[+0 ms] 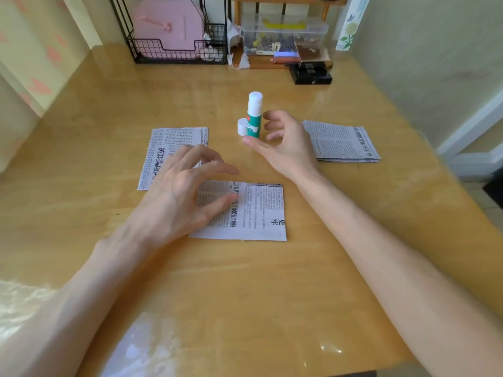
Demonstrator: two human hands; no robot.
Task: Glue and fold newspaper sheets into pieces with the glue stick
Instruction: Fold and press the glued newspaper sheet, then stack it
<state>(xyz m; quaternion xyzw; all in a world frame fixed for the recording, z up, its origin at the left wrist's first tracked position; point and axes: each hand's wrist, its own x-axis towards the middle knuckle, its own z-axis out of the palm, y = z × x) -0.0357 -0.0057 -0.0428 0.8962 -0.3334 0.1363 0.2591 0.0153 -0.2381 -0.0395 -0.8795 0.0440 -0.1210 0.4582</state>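
Clear bin [313, 34] at back: small mixed parts. Wire basket [177, 54]: pink case [168, 25]. Glue stick [254, 115] upright mid-table; right hand [283, 144] fingers spread beside it, holding nothing. Left hand [179, 191] open, over front newspaper sheet [255, 213].

The upright glue stick [255, 115] stands mid-table [245, 295], its loose cap [241, 127] against its left side and the right hand [283, 142] spread just beside its right, leaving the far side and top open. Bare wood runs between it and the wire rack [177, 50], plastic box [283, 36] and black box [310, 73] at the back edge. Flat newspaper pieces lie left [168, 137], centre [258, 213] and right [343, 142] with bare strips between; the left hand [185, 186] covers the centre piece's left part.
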